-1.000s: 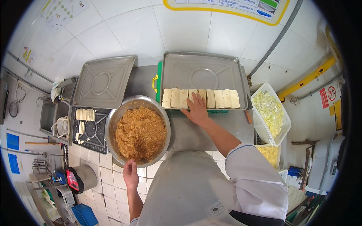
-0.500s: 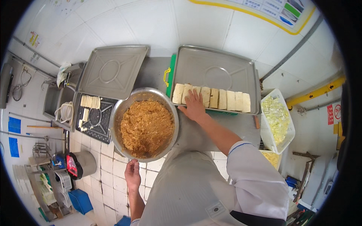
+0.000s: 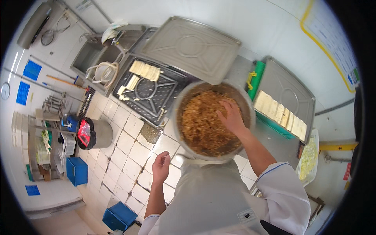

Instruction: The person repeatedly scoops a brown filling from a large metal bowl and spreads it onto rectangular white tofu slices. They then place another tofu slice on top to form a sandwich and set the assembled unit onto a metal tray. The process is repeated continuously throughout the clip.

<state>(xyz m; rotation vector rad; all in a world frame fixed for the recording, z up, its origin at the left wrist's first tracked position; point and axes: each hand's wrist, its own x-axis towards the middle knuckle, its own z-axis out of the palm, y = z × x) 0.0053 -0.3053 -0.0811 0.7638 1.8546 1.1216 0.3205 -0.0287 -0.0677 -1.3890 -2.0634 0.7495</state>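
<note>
A large steel bowl stands in front of me, full of a reddish-brown minced mixture. Over its right part reaches my right hand, fingers stretched and holding nothing; whether the fingertips touch the mixture I cannot tell. My left hand hangs over the floor to the left of the bowl, empty and loosely curled. To the right, a row of pale cream slabs like tofu lies along the near edge of a metal tray.
Left of the bowl, a black perforated crate bears cut pale pieces. Another metal tray leans behind. A green crate sits under the right tray. Shredded cabbage fills a white bin at far right. A sink and a waste bin stand left.
My right hand has left the row of slabs and moved left to above the mixture. My view has turned left. The left hand is now farther from the bowl's rim.
</note>
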